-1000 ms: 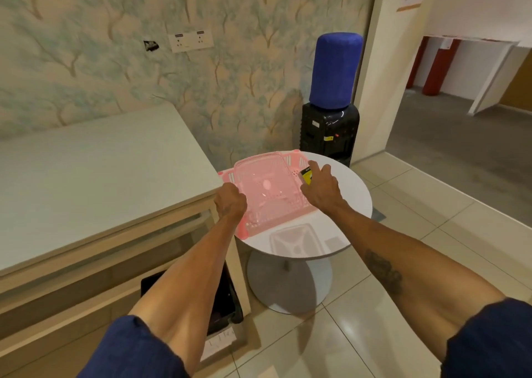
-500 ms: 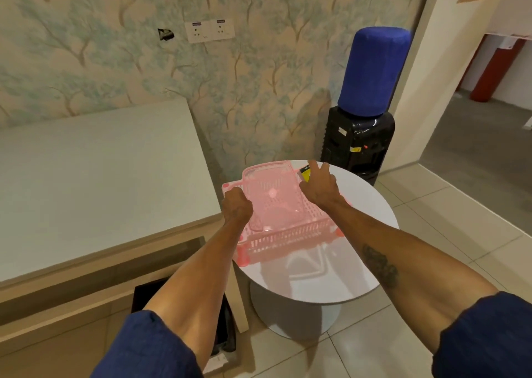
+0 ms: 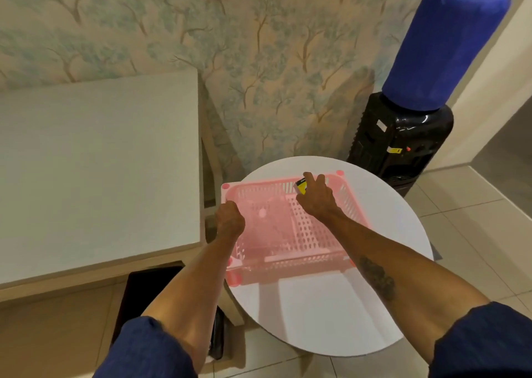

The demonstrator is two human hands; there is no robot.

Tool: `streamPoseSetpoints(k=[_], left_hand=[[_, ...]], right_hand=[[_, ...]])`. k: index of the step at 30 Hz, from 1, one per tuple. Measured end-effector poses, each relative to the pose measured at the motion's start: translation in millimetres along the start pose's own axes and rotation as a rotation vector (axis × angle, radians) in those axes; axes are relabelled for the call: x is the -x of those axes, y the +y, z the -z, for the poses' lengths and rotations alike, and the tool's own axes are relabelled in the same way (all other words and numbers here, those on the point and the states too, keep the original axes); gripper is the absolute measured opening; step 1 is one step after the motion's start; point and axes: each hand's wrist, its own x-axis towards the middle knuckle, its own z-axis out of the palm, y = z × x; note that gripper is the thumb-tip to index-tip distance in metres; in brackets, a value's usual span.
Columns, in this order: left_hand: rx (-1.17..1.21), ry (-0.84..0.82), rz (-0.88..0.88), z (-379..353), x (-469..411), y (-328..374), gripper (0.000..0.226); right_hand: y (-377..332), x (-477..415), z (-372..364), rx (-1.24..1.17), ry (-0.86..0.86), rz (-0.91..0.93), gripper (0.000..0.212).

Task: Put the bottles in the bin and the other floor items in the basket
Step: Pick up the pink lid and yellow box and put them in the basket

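The basket [image 3: 290, 231] has been brought nearer; it is gripped by the left hand [image 3: 229, 223], while a small yellow item [image 3: 300, 187] is pinched by the right hand [image 3: 316, 197] over it, not yet dropped.

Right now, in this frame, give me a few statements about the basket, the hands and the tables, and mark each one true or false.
1. The pink basket sits on the round white table. True.
2. The left hand grips the basket's left rim. True.
3. The right hand is empty. False: it holds a small yellow and black box over the basket.
4. A bottle lies inside the basket. False: no bottle shows in it.
5. The water dispenser stands to the left of the desk. False: it stands right of the round table.
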Motion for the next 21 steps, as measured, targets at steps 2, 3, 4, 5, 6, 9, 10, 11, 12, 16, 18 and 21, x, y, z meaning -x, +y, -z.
streamPoseSetpoints(k=[2,3,4,5,6,9,10,11,12,16,18,21], left_hand=[[-0.056,-0.019,0.014,-9.2,-6.7,-1.9,0.023],[-0.072,-0.026,0.027,-14.7,-9.2,-2.4,0.022],[-0.076,-0.031,0.046,-20.5,-11.2,-2.6,0.021],[-0.075,-0.031,0.066,-26.3,-12.6,-2.9,0.021],[-0.066,-0.02,0.081,-31.7,-13.1,-3.7,0.021],[-0.094,-0.006,0.093,-45.0,-15.5,-8.3,0.022],[-0.114,-0.012,0.095,-47.8,-16.4,-9.9,0.022],[-0.13,-0.016,0.097,-50.2,-17.8,-11.3,0.022],[-0.138,-0.013,0.097,-52.4,-19.5,-12.4,0.021],[-0.172,0.013,0.061,-57.9,-24.9,-11.8,0.02],[-0.188,0.016,0.038,-60.2,-26.2,-12.2,0.02],[-0.214,0.014,0.001,-61.1,-27.0,-12.6,0.024]], right_hand=[[6.6,-11.7,-8.9,0.002,-0.037,-0.003,0.065],[10.2,-17.3,-13.4,0.007,-0.055,-0.005,0.066],[13.8,-22.2,-18.3,0.011,-0.072,-0.006,0.067],[17.5,-26.5,-23.1,0.014,-0.088,-0.004,0.067],[20.8,-30.2,-27.9,0.016,-0.102,0.0,0.067],[28.2,-39.1,-42.0,0.037,-0.127,0.021,0.066],[29.4,-41.8,-46.3,0.054,-0.127,0.031,0.065],[30.0,-44.6,-50.2,0.068,-0.129,0.04,0.065],[30.4,-47.4,-53.9,0.079,-0.136,0.049,0.065],[32.9,-57.9,-66.4,0.128,-0.162,0.087,0.069],[34.4,-63.1,-71.6,0.143,-0.168,0.103,0.071],[35.5,-72.7,-78.6,0.157,-0.175,0.115,0.061]])
